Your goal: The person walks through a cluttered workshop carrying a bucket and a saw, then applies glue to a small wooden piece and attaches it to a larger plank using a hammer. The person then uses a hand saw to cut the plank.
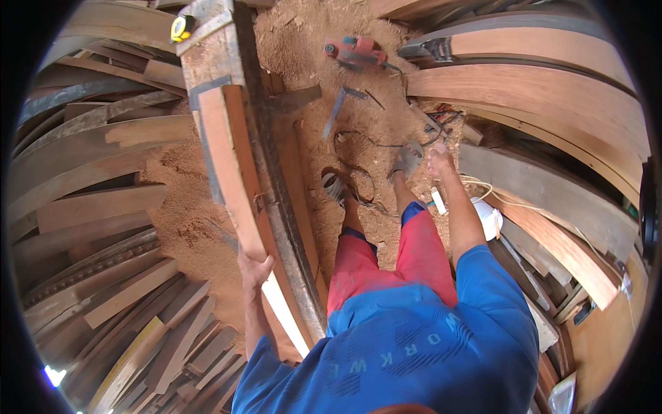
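Observation:
My left hand [256, 268] is wrapped round the edge of a long reddish wooden beam [231, 172]. The beam lies lengthwise along a narrow, worn workbench [279, 221] at my left. Out over the floor, my right hand [440, 161] hangs beside my right foot with its fingers somewhat apart and nothing visible in them. Close to that hand are tangled cables [448, 117] and a small white object [438, 201] whose kind I cannot make out.
A yellow tape measure [182, 28] rests at the bench's far end. On the sawdust-covered floor lie a red power tool [357, 53] with a cord and a metal square [336, 110]. Stacked planks [524, 90] line the right; piled offcuts [131, 293] fill the left.

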`<state>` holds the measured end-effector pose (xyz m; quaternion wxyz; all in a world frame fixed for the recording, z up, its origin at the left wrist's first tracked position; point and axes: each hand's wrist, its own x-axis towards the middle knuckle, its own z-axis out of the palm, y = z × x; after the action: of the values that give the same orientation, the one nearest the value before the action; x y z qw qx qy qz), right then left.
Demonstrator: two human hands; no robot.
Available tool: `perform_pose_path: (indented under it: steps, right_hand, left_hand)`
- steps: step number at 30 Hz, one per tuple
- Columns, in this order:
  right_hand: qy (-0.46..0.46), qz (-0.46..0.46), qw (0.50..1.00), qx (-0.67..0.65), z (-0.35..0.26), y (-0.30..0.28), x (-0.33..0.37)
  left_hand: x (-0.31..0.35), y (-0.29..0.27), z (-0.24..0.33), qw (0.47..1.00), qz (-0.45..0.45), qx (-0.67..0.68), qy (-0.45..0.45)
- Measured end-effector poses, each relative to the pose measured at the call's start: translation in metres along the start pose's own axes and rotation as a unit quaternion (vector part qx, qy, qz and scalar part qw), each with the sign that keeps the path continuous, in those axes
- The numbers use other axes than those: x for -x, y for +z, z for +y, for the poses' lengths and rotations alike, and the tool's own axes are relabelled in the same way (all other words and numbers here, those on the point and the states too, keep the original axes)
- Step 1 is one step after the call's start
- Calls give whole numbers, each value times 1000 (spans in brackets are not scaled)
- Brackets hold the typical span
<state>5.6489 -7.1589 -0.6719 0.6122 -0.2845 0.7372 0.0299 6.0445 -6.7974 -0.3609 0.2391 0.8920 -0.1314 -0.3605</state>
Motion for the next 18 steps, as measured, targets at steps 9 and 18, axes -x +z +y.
perform_pose_path:
  steps: [9,18]
  right_hand:
    - [-48,4,994,98,-10,45,-202]
    - [104,85,987,88,13,92,-237]
  left_hand:
    - [4,-15,-1,991,-56,-113,47]
    - [21,-6,9,995,22,-91,-35]
